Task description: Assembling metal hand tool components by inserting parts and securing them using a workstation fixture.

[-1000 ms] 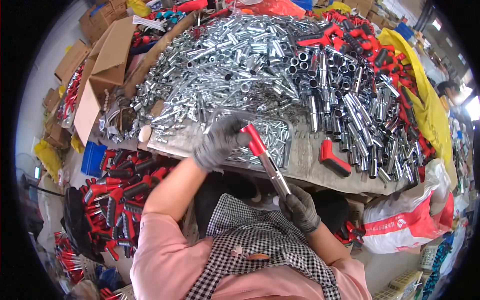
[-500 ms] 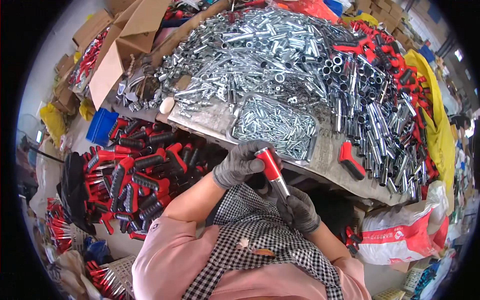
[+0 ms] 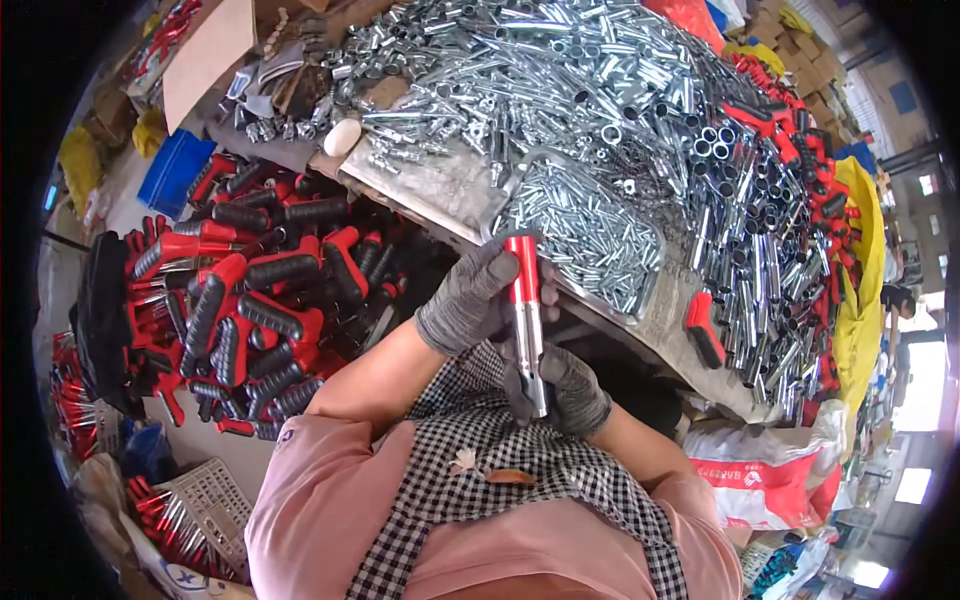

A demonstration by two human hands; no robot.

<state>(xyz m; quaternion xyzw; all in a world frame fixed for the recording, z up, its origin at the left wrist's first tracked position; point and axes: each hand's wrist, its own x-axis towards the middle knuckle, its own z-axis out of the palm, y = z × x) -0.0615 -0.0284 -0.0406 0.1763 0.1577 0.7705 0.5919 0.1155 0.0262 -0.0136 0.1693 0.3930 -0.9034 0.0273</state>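
While gripping red-and-chrome tube [image 3: 527, 322] on near side of pin tray [image 3: 632, 318], left fingers [image 3: 502, 268] at red end, right fingers [image 3: 553, 364] around chrome end, best kept straight, evenly supported.

shiny silver tube [image 3: 527, 330], red end uppermost (slotted lower down), held in left hand [image 3: 470, 305] and right hand [image 3: 576, 392].

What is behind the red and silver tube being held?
Behind the tube, fingers of the left hand show past its right edge; the checkered apron lies beyond. Whatever it covers cannot be seen.
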